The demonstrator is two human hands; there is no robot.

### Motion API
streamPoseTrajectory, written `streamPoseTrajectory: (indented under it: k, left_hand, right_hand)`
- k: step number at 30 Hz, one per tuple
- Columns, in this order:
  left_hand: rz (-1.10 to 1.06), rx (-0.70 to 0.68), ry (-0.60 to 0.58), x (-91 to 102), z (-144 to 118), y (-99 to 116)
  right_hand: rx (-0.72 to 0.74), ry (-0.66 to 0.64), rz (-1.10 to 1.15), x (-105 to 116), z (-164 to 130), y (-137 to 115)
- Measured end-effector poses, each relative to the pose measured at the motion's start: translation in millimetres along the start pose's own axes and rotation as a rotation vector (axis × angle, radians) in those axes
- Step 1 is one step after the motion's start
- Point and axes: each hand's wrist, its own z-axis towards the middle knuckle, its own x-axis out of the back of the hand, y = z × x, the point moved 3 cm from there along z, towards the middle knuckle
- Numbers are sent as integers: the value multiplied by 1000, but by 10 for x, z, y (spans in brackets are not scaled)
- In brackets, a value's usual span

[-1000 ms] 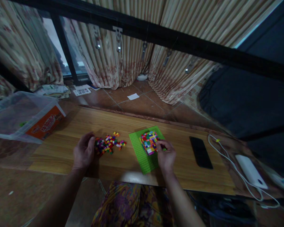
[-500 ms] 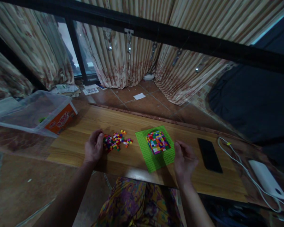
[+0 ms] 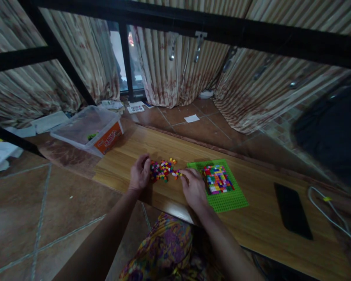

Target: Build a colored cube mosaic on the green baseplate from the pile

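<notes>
A heap of small multicoloured toy bricks [image 3: 161,169] lies loose on the wooden table. Along its left side rests my left hand [image 3: 140,172], loosely curved, thumb towards the bricks, and I see nothing held in it. My right hand [image 3: 194,189] reaches in from the right; its thumb and forefinger are slightly apart beside the bricks at the heap's right end. Behind that hand lies a green baseplate [image 3: 231,203], its left part covered by the hand. A tightly packed block of coloured bricks [image 3: 218,179] is fixed on the plate.
A dark phone [image 3: 292,210] lies on the right of the table [image 3: 260,218], near a white cable [image 3: 333,212]. At the left end stands a clear plastic box [image 3: 84,128] with an orange label. Papers [image 3: 191,118] and curtains [image 3: 163,74] are beyond the table.
My right hand has moved left, from the baseplate's right edge to the loose bricks. The left hand stays by the heap. The whole view has turned to the left.
</notes>
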Motion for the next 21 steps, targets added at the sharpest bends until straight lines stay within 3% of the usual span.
streamPoseTrajectory:
  k: [5,10,21]
  left_hand:
    - [-30,6,-6,-3,-8,18]
    - [-48,7,-11,-6,-12,27]
    - [-41,8,-20,-4,-9,13]
  right_hand:
    - [33,-93,-137,-117,222,115]
    - [76,-169,-116,-144,219,120]
    - [44,-86,-59,-61,116,27]
